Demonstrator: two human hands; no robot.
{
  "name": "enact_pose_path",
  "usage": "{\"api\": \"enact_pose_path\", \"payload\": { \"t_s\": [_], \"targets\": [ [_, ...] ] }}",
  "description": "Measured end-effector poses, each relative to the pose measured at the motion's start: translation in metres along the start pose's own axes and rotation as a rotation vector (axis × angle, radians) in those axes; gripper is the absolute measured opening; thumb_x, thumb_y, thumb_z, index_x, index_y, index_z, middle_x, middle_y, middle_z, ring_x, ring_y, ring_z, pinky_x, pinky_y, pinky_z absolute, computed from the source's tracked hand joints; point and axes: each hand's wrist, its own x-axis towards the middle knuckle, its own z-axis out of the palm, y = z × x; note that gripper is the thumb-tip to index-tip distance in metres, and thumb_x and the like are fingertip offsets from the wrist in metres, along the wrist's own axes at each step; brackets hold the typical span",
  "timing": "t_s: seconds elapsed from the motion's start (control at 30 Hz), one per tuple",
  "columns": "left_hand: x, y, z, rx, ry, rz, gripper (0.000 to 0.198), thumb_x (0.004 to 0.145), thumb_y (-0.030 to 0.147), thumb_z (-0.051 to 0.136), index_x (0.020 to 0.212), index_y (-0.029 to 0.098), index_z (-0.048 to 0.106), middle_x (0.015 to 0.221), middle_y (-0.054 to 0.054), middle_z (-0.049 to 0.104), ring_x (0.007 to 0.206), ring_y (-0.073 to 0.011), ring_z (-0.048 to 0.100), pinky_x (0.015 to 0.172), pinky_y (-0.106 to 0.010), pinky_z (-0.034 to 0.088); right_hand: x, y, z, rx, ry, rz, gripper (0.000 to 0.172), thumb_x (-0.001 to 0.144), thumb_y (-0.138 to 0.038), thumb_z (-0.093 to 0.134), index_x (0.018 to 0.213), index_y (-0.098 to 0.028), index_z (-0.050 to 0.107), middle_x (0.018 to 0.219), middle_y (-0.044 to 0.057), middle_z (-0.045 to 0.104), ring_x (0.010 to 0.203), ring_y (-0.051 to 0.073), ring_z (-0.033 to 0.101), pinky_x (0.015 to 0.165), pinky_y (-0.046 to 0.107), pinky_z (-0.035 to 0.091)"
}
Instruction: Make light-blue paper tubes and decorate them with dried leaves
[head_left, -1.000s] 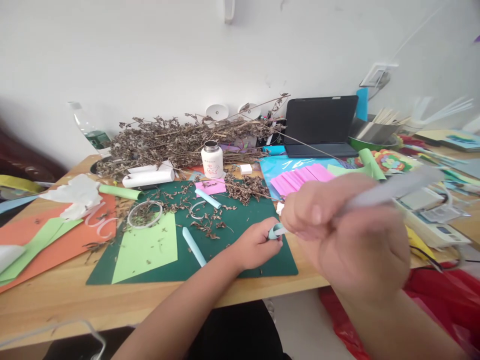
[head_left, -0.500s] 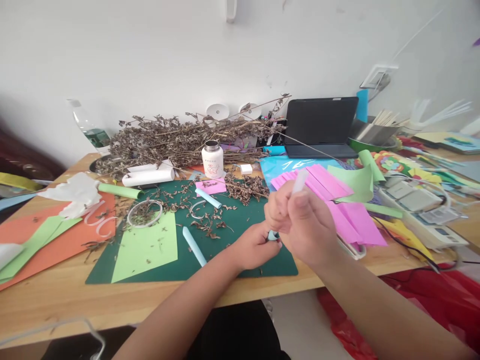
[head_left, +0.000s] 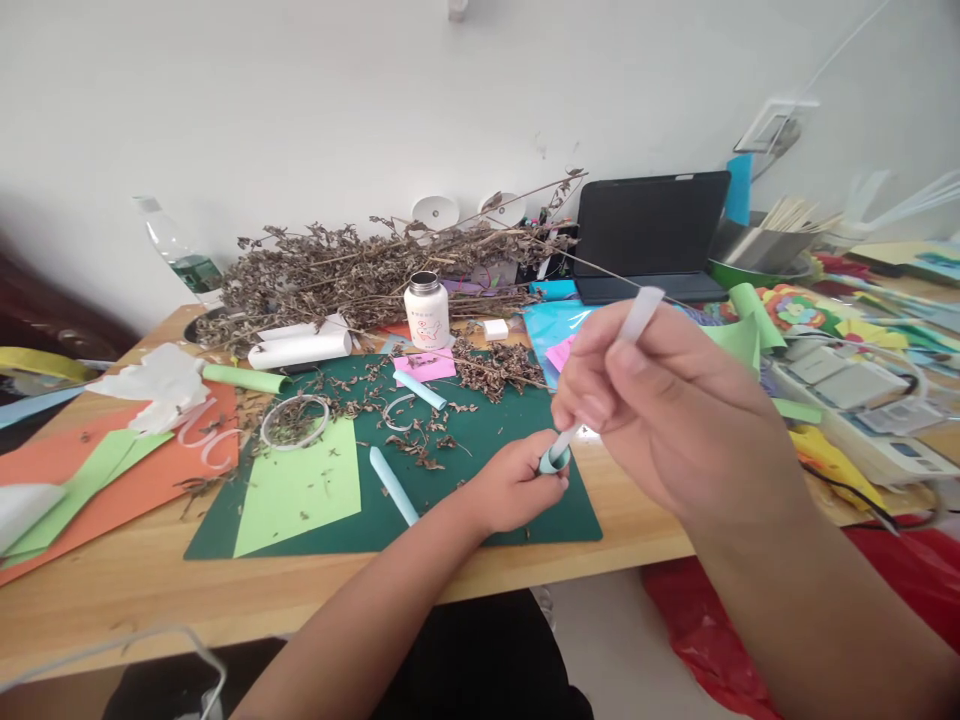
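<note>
My left hand (head_left: 517,487) is wrapped round a light blue paper tube (head_left: 553,462) above the right part of the green cutting mat (head_left: 480,505). My right hand (head_left: 667,410) pinches a translucent white stick (head_left: 641,312), which looks like a hot-glue stick. The stick slants down to the left, and its lower end is at the tube's mouth, seemingly inside it. Two more light blue paper rolls (head_left: 393,485) lie on the mat. A white ring (head_left: 295,423) rests partly on a light green paper sheet (head_left: 300,495), with dry leaf bits around it.
Dried stems (head_left: 322,275) are heaped along the wall behind a white bottle (head_left: 427,312). A black tablet or laptop (head_left: 652,235) stands at the back right. White power strips (head_left: 847,390) and cables lie at the right. Orange paper (head_left: 142,480) covers the left side.
My right hand has moved right and loosened from a fist to a pinch. The stick now tilts, and its lower part shows at the tube. My left hand has barely moved.
</note>
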Motion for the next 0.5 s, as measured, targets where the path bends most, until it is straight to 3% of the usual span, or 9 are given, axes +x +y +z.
{"api": "enact_pose_path", "payload": {
  "t_s": [0.17,0.5],
  "targets": [
    [0.0,-0.003,0.001,0.001,-0.017,-0.021,0.005,0.067,0.013,0.04,0.063,0.015,0.039,0.061,0.003,0.039,0.059,-0.0085,0.036,0.057,-0.021,0.033,0.002,0.01,0.013,0.188,0.08,-0.039,0.032,0.078,-0.042,0.037,0.056,-0.02,0.038,0.045,-0.006,0.024,0.038,0.006,0.022,0.036,0.022,0.018],
    [0.001,-0.005,0.002,0.004,-0.011,-0.034,0.003,0.068,0.014,0.041,0.066,0.014,0.042,0.063,0.002,0.042,0.062,-0.0094,0.038,0.06,-0.022,0.035,-0.004,0.016,0.009,0.088,0.08,-0.007,0.04,0.075,-0.047,0.041,0.048,-0.018,0.034,0.045,-0.005,0.025,0.04,0.007,0.024,0.038,0.024,0.017]
  ]
}}
